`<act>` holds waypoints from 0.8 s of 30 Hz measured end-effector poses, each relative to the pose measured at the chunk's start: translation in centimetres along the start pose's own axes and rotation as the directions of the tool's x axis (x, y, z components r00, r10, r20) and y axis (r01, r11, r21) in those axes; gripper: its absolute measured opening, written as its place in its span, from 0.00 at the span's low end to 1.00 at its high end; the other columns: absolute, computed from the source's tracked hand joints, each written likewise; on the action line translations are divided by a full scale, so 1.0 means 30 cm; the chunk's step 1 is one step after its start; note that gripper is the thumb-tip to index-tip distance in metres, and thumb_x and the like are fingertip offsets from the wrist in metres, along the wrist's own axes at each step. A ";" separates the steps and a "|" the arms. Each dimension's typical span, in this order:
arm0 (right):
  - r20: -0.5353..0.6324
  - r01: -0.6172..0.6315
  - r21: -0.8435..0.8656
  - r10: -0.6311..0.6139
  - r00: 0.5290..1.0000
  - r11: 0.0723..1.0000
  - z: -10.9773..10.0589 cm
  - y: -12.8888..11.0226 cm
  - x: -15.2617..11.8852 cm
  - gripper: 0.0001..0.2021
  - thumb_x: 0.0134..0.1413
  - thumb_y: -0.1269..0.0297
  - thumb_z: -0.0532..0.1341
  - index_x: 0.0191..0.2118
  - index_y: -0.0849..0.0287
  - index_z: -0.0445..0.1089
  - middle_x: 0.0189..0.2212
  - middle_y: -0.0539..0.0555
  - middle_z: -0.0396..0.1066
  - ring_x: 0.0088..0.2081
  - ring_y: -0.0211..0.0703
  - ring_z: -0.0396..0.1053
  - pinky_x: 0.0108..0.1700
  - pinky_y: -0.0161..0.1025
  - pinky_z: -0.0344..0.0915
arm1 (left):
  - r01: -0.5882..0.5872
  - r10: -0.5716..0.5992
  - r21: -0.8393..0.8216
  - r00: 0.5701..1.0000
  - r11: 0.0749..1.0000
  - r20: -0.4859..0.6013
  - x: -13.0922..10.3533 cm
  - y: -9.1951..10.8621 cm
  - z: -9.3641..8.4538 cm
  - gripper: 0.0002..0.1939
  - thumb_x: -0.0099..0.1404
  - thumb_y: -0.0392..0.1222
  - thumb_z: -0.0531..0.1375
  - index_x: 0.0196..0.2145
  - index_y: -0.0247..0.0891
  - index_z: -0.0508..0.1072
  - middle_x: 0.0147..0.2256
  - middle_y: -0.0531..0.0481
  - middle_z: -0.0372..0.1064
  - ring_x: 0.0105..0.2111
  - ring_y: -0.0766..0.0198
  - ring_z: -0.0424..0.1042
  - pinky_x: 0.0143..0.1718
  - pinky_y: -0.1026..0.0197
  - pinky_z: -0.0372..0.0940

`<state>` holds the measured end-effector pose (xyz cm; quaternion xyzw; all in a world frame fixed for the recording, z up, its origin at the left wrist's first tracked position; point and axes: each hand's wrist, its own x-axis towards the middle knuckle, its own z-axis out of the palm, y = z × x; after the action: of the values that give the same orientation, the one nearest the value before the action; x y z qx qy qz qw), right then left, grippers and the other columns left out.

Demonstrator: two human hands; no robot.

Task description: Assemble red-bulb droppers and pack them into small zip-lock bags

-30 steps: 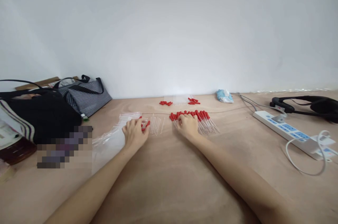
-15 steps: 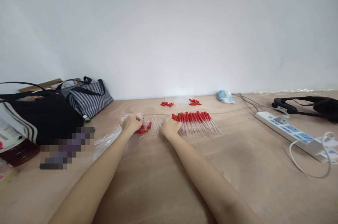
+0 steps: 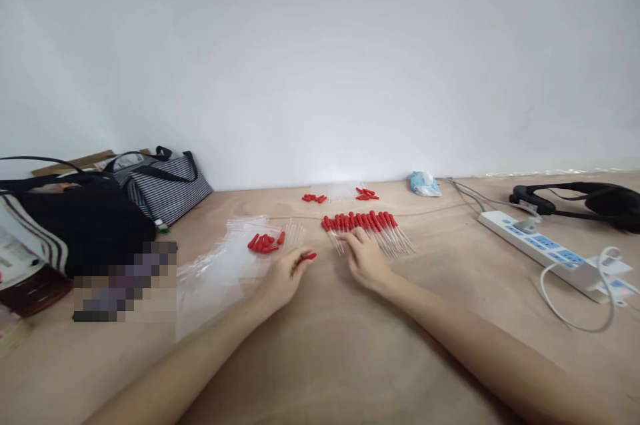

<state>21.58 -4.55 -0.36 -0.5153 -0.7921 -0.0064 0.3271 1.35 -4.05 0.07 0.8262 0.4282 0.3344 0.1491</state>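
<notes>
Between its fingertips my left hand (image 3: 290, 271) pinches a red rubber bulb (image 3: 310, 257). My right hand (image 3: 367, 258) is closed at the fingertips, at the near edge of a row of red-capped clear droppers (image 3: 373, 221); a thin clear tube seems to lie at its fingers, but its hold is hard to make out. Several loose red bulbs (image 3: 265, 243) lie on a clear plastic bag (image 3: 235, 258) beyond my left hand. Thin clear tubes (image 3: 294, 233) without caps are beside them.
Two small groups of red bulbs (image 3: 314, 198) (image 3: 367, 195) lie near the wall. Bags (image 3: 170, 185) stand at the left. A blue-white packet (image 3: 425, 183), a power strip (image 3: 550, 248) with cables and a black headset (image 3: 575, 201) are at the right.
My left hand has come off the loose bulbs, nearer and to the right, with one red bulb in it. My right hand has moved right and nearer, away from the bare tubes.
</notes>
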 end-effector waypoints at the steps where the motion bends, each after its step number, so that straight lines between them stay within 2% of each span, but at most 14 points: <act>1: -0.033 0.036 0.016 -0.036 0.999 0.999 -0.015 0.025 -0.039 0.13 0.56 0.71 0.47 0.43 0.60 0.65 0.34 0.57 0.63 0.38 0.43 0.62 0.38 0.39 0.56 | -0.033 0.033 -0.004 0.999 0.999 0.016 -0.018 0.015 0.012 0.10 0.62 0.38 0.51 0.39 0.37 0.69 0.35 0.48 0.70 0.35 0.62 0.70 0.35 0.61 0.64; 3: -0.032 0.094 0.036 -0.093 0.995 0.995 -0.035 0.054 -0.098 0.12 0.57 0.70 0.48 0.42 0.58 0.65 0.33 0.55 0.63 0.37 0.42 0.62 0.38 0.39 0.54 | -0.070 0.071 -0.014 0.996 0.997 0.045 -0.041 0.042 0.028 0.10 0.63 0.37 0.51 0.37 0.38 0.71 0.34 0.48 0.69 0.34 0.63 0.69 0.36 0.61 0.64; 6: 0.021 0.128 0.077 -0.130 0.991 0.989 -0.041 0.049 -0.137 0.11 0.57 0.70 0.49 0.42 0.56 0.66 0.33 0.53 0.64 0.35 0.39 0.62 0.37 0.38 0.53 | -0.091 0.096 -0.057 0.991 0.994 0.091 -0.052 0.066 0.034 0.10 0.63 0.36 0.51 0.36 0.38 0.71 0.33 0.49 0.69 0.33 0.64 0.69 0.36 0.62 0.64; 12: 0.076 0.187 0.072 -0.192 0.978 0.980 -0.027 0.001 -0.134 0.12 0.56 0.71 0.50 0.43 0.56 0.66 0.35 0.54 0.66 0.36 0.39 0.63 0.38 0.39 0.50 | -0.099 0.111 -0.099 0.985 0.990 0.129 -0.053 0.058 0.031 0.09 0.63 0.36 0.51 0.37 0.39 0.71 0.33 0.50 0.70 0.33 0.64 0.69 0.35 0.62 0.63; 24: 0.102 0.177 0.083 -0.185 0.977 0.981 -0.032 0.000 -0.136 0.13 0.56 0.71 0.50 0.44 0.56 0.67 0.36 0.54 0.67 0.36 0.39 0.63 0.38 0.39 0.49 | -0.121 0.134 -0.118 0.986 0.986 0.104 -0.058 0.063 0.032 0.10 0.64 0.37 0.50 0.37 0.39 0.70 0.33 0.49 0.69 0.34 0.64 0.68 0.36 0.62 0.63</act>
<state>23.11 -8.19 -1.74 -0.4283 -0.8521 0.0211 0.3000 2.45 -6.54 -0.38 0.8598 0.3461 0.3198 0.1967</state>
